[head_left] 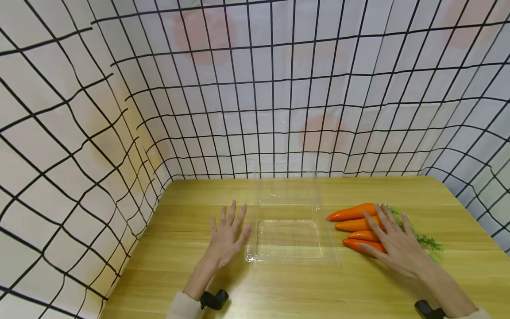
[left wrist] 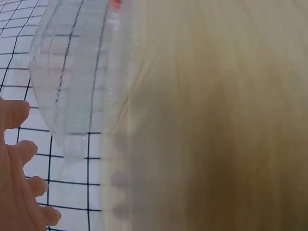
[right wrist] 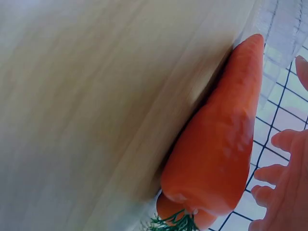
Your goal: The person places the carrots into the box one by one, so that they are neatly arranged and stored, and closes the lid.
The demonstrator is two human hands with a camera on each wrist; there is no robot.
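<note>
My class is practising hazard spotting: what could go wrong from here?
The four carrots lie loose, side by side, under the right hand; a nudge might roll them apart. The clear plastic container is hard to see against the table, so the left hand, close beside it, might knock it. The leafy tops might snag on fingers.

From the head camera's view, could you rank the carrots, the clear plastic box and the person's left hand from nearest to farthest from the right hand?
Starting from the right hand:
1. Carrots: nearest, right beside its fingers.
2. Clear plastic box: next, left of the carrots.
3. Left hand: farthest, on the box's left side.
</note>
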